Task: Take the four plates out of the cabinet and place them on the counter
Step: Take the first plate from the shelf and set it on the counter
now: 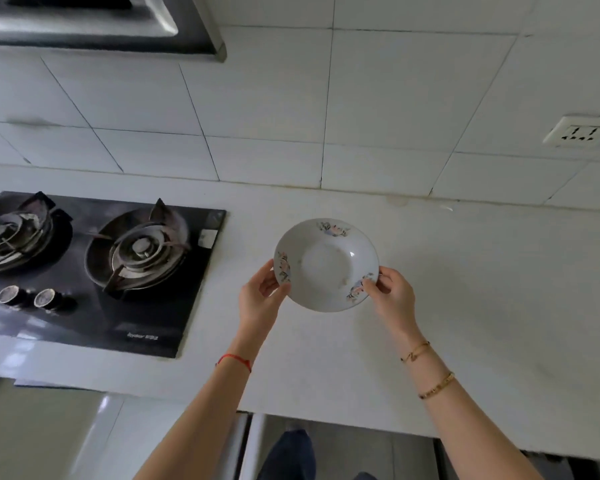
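Note:
A white deep plate [326, 265] with flower prints on its rim is held over the white counter [482, 306], right of the stove. My left hand [262, 294] grips its left rim and my right hand [390, 292] grips its lower right rim. I cannot tell whether the plate touches the counter or hovers just above it. No other plate is in view, and the cabinet shows only as an open gap under the counter's front edge.
A black two-burner gas stove [94, 268] is set into the counter at the left, with a range hood [101, 26] above it. The tiled wall behind carries a socket [581, 131] at the far right. A leg and a shoe show below the counter edge.

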The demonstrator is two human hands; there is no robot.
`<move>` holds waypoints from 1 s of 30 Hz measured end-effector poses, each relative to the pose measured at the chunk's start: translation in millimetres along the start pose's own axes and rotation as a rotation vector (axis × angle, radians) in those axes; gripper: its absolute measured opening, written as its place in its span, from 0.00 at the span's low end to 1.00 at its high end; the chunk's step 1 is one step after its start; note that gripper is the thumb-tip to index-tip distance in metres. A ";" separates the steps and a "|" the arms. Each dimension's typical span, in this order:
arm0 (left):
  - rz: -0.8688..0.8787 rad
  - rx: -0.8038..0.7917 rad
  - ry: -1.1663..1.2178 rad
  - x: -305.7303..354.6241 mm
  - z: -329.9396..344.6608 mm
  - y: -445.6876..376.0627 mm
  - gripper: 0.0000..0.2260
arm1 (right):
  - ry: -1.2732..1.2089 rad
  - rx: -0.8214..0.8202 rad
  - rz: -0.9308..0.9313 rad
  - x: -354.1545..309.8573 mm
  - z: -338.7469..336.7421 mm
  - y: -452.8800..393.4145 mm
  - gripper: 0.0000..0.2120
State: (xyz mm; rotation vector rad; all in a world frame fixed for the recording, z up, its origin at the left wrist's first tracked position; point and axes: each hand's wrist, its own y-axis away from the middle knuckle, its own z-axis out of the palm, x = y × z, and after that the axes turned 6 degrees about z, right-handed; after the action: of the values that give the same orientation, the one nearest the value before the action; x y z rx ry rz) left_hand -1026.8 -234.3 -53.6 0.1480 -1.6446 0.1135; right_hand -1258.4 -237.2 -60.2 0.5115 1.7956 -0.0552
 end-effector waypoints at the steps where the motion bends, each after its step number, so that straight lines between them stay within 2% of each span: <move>1: -0.007 -0.009 -0.006 -1.3 0.4 -14.7 0.21 | -0.006 0.007 0.009 -2.8 7.2 -10.8 0.12; 15: -0.073 -0.031 -0.048 -47.2 26.3 -171.7 0.21 | 0.189 0.059 -0.008 -9.1 73.1 -157.2 0.09; 20: -0.109 -0.043 -0.056 -65.3 31.9 -193.4 0.21 | 0.175 0.041 0.015 1.6 85.1 -179.0 0.08; 24: -0.123 -0.042 -0.063 -74.4 34.9 -202.7 0.22 | 0.176 0.043 0.022 9.7 90.1 -188.7 0.13; 30: -0.137 -0.038 -0.063 -83.1 38.6 -209.8 0.23 | 0.170 0.042 0.036 15.4 93.5 -198.2 0.13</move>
State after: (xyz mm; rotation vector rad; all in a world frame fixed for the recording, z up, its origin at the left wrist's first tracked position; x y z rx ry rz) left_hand -1024.0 -445.1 -142.6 0.2368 -1.6931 -0.0272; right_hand -1249.5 -439.1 -146.4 0.5935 1.9541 -0.0250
